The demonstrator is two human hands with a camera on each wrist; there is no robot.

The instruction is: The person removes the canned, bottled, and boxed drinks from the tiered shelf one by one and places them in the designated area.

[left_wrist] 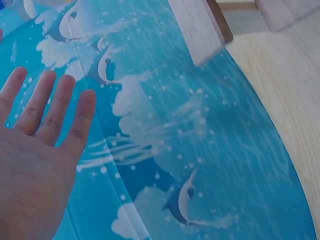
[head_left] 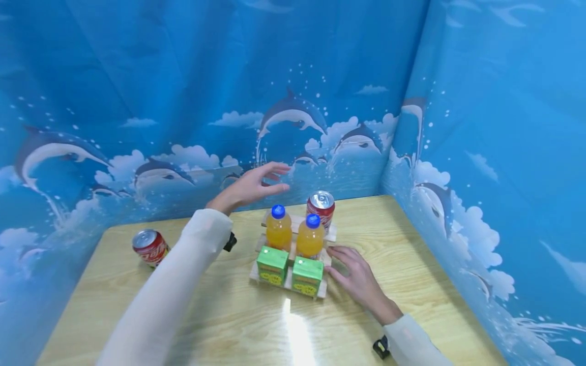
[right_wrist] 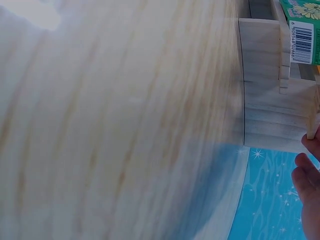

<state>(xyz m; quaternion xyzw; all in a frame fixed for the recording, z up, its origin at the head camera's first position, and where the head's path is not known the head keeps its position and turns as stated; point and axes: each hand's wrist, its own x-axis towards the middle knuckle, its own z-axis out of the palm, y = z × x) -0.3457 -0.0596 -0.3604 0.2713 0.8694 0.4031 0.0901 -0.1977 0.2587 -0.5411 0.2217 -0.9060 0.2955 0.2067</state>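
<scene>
A stepped wooden rack [head_left: 322, 288] bears two green drink cartons [head_left: 272, 265] on its front step. Two orange-juice bottles [head_left: 279, 231] with blue caps stand on the step behind, and a red soda can [head_left: 321, 206] is at the back right. My left hand [head_left: 252, 188] hovers past the rack's back left, fingers spread and palm bare in the left wrist view. Beside the rack's right side is my right hand [head_left: 359, 277], fingers reaching to its edge. In the right wrist view, fingertips [right_wrist: 311, 144] meet the rack's pale side panel [right_wrist: 270, 110].
Another red soda can [head_left: 151, 247] stands on the left of the wooden table [head_left: 229, 325], beside my left sleeve [head_left: 183, 274]. A blue dolphin-print curtain [head_left: 192, 101] hangs along the table's back and right edges.
</scene>
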